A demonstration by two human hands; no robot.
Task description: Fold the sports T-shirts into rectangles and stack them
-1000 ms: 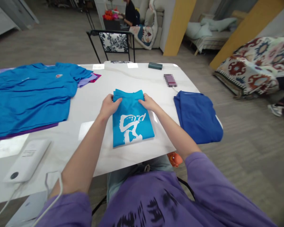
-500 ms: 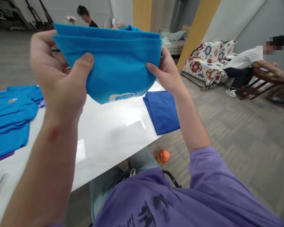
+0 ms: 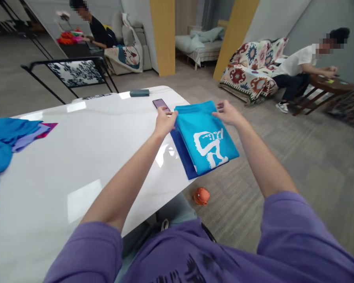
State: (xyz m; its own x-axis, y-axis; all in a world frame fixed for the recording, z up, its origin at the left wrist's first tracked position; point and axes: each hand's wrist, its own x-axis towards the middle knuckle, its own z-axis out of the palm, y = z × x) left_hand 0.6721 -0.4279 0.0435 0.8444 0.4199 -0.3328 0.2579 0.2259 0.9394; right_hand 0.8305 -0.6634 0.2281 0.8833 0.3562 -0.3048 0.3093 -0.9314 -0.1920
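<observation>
A folded bright blue T-shirt point(image 3: 202, 122) with white lettering lies over a folded dark blue garment point(image 3: 185, 159) at the table's right corner. Its far left corner is pinched between the fingers of my left hand point(image 3: 165, 122). My right hand point(image 3: 227, 113) has thumb and fingers closed on the far right edge of the same T-shirt. Most of the dark blue garment is covered; its left and near edges show. Just beyond my left hand is a phone point(image 3: 160, 103), lying flat on the table.
The white glossy table point(image 3: 106, 137) carries blue shirts point(image 3: 6, 137) at the left and a dark case point(image 3: 139, 93) at the far edge. A chair point(image 3: 76, 72) stands behind it. An orange object point(image 3: 201, 195) sits on the floor. Two people sit farther off.
Both hands have lowered and moved away from me with the T-shirt, from in front of my view onto the dark blue garment. My view has turned, revealing the phone and case.
</observation>
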